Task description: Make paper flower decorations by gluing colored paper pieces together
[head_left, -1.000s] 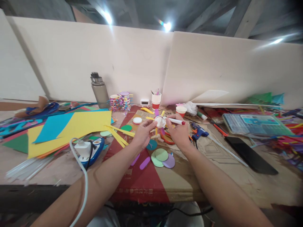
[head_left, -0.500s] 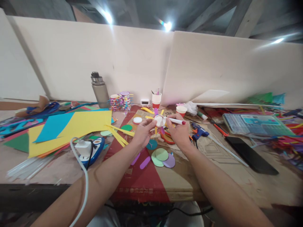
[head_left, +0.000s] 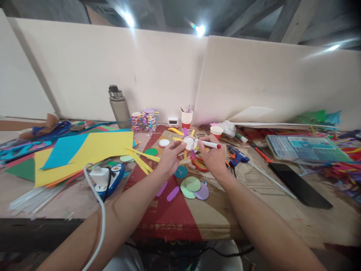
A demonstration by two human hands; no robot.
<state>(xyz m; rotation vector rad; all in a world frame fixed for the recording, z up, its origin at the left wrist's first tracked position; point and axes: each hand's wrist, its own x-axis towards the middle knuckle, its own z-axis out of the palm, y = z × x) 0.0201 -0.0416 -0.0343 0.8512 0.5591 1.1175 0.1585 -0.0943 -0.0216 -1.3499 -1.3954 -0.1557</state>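
Observation:
Between the thumb and fingers of my left hand is a white round piece with purple and yellow strips sticking out around its edge, like petals. My right hand is closed around a white marker. The marker's red end points right, and its other end is at the edge of the round piece; whether they touch I cannot tell. Below the hands lie light green paper discs, a lilac disc and a purple strip. Orange-handled scissors lie partly hidden behind my right hand.
Yellow card sheets and a power strip with a white cable lie left. A bottle and a cup of pens stand behind. On the right are a blue glue gun, a black phone and a plastic case.
Both hands stay almost where they were, with the same round piece and marker in them. The camera view has shifted very slightly.

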